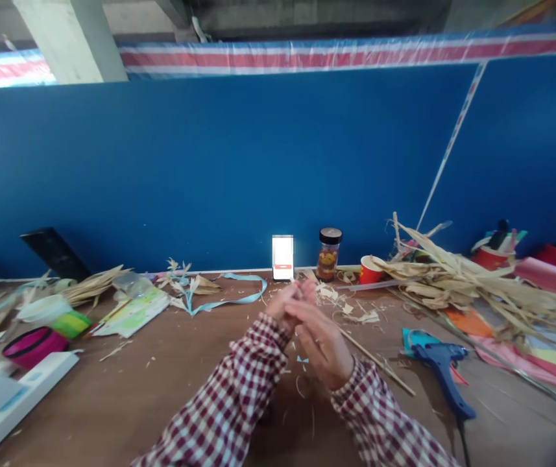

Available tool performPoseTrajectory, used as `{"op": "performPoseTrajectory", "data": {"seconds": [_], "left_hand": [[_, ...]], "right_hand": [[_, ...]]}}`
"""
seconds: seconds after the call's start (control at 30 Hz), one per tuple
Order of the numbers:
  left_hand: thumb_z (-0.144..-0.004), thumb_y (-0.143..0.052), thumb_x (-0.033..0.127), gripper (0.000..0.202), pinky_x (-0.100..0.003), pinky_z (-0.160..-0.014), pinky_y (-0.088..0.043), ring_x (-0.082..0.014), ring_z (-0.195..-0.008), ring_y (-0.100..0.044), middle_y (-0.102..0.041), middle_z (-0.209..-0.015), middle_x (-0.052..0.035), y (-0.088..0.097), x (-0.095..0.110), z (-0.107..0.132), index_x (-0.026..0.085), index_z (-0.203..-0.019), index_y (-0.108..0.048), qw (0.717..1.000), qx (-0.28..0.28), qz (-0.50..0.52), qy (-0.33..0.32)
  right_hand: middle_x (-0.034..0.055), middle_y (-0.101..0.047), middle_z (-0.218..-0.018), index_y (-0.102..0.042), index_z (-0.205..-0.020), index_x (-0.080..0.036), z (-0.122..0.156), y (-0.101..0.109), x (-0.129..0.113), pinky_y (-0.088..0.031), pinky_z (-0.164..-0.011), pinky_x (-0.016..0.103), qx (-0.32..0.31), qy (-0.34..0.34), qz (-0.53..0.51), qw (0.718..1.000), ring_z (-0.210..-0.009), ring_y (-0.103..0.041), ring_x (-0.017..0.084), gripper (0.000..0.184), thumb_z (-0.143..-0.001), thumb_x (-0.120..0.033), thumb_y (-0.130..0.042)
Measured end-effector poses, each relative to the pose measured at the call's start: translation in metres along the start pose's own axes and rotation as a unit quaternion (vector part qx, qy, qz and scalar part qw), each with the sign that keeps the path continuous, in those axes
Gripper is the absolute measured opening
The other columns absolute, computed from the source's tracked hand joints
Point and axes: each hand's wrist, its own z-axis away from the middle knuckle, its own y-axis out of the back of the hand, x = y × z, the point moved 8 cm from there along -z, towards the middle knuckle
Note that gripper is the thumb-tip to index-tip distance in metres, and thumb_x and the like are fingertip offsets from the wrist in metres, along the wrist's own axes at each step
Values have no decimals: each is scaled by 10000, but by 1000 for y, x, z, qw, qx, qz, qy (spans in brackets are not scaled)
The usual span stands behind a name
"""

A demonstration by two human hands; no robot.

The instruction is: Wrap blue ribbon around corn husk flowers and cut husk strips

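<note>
My left hand [285, 302] and my right hand [325, 342] are brought together above the middle of the table, in front of an upright phone [283, 258] with a bright screen. The right hand's fingers are stretched out and lie across the left hand's fingers, partly hiding them. Between the palms I can make out no object. Close by on the right, a thin straw-coloured stick [385, 366] slants across the tabletop. Small blue scraps [302, 359] and pale husk bits lie beneath the hands.
A blue hot glue gun [446, 370] with a cord lies right. Beyond are a lidded jar [329, 254], a red paper cup [370, 270] and heaped dried corn husks [457, 275]. Leftward are blue ribbon [229, 300], a green sheet [136, 311] and a white power strip [29, 402]. A blue partition [209, 162] stands behind.
</note>
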Motion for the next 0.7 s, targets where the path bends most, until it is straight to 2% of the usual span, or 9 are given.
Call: {"op": "performPoseTrajectory", "data": {"seconds": [0.07,0.13,0.2,0.23,0.3,0.37,0.5,0.6,0.7], "left_hand": [[-871,-407,148,187,-255,-760,-513,-83,-741,-626,-653,-898,-57,14,39,4,151,-745,-545,998,5,33,-48],[-835,-485,143,95,-226,-728,-514,-68,-719,-618,-653,-926,-40,29,79,14,158,-796,-570,991,-10,43,-128],[-773,-573,144,51,-195,-611,-514,-74,-648,-610,-657,-832,-28,55,103,23,155,-811,-605,981,31,-2,-189],[-741,-606,136,69,-181,-584,-506,-66,-612,-595,-652,-789,-25,68,106,26,140,-808,-621,977,49,-38,-203],[-676,-665,154,126,-150,-521,-476,-57,-563,-573,-641,-711,-15,95,99,29,122,-797,-646,973,97,-83,-193],[-623,-703,177,190,-140,-481,-450,-55,-532,-552,-627,-649,-6,118,84,29,112,-796,-660,971,121,-95,-181],[-549,-745,210,232,-139,-462,-431,-51,-502,-531,-612,-589,9,147,61,32,111,-745,-669,970,137,-84,-181],[-527,-755,208,243,-145,-452,-426,-56,-495,-532,-609,-576,11,156,58,33,111,-734,-673,969,141,-72,-190],[-526,-760,217,266,-157,-469,-449,-65,-520,-548,-626,-623,-1,160,65,34,110,-752,-669,969,134,-50,-203]], "right_hand": [[105,-553,-1177,-590,-1086,-182,11,1,21,-352,-959,424,7,-34,98,995,-1124,-459,228,282,-855,-205,-429],[105,-612,-1044,-623,-988,-175,20,-3,37,-378,-912,423,1,-74,170,983,-1030,-508,229,227,-842,-203,-452],[83,-637,-925,-624,-943,-177,25,-17,42,-407,-854,392,-35,-94,207,973,-931,-536,215,182,-824,-205,-489],[71,-638,-901,-621,-937,-181,26,-28,40,-413,-836,374,-68,-92,213,970,-907,-537,208,167,-814,-207,-511],[55,-633,-904,-620,-929,-188,27,-55,31,-413,-825,338,-145,-71,214,963,-899,-530,194,154,-796,-207,-544],[50,-625,-934,-617,-948,-188,27,-82,22,-409,-822,305,-209,-43,212,954,-910,-521,179,167,-802,-188,-538],[56,-632,-906,-612,-973,-185,27,-123,15,-421,-743,282,-276,19,256,926,-891,-515,178,198,-844,-143,-468],[67,-627,-849,-619,-901,-181,29,-139,21,-419,-651,285,-294,49,320,899,-821,-512,192,161,-850,-148,-470],[83,-607,-828,-615,-860,-164,29,-138,30,-413,-647,298,-285,58,356,888,-817,-497,204,141,-849,-159,-474]]}}
